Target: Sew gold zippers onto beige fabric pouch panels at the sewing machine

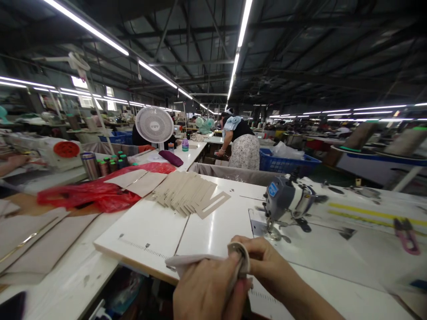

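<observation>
Head view: pale fabric piece (246, 260), matte, curled into a rounded fold, near side and left of sewing machine (288, 202). Left hand (207, 289) clasps it, fingers bent; right hand (268, 264) pinches curled edge. Left of machine: thin slotted frames (187, 191), fanned.

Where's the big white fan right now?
The white fan stands left of centre in the head view, beyond the red plastic bag, near the dark purple pouch.

Red plastic bag (96, 200), white fan (154, 125)
</observation>
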Demonstrator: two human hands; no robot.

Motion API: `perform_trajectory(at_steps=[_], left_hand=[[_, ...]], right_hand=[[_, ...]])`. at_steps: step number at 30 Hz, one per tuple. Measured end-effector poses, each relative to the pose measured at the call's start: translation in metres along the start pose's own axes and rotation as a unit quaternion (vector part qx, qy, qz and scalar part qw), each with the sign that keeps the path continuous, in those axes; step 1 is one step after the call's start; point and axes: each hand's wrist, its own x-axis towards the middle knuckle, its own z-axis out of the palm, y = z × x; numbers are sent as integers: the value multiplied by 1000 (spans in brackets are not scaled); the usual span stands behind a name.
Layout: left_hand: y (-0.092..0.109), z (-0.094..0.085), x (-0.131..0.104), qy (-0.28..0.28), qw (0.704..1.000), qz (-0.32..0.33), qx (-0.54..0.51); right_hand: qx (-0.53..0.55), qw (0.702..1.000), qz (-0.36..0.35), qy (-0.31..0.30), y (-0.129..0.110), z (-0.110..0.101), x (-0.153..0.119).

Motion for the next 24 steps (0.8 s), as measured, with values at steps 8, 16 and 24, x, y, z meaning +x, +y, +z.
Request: perform_trajectory(at_steps=[8, 16, 24], left_hand=[[-25, -20, 22, -131, 952, -249, -119], [-45, -31, 37, -243, 906, -306, -164], [-53, -33, 45, -312, 911, -252, -94]], right_hand=[[-224, 972, -51, 41, -14, 17, 5], [-322, 945, -24, 52, -19, 24, 14], [-423, 905, -51, 11, -19, 20, 19]])
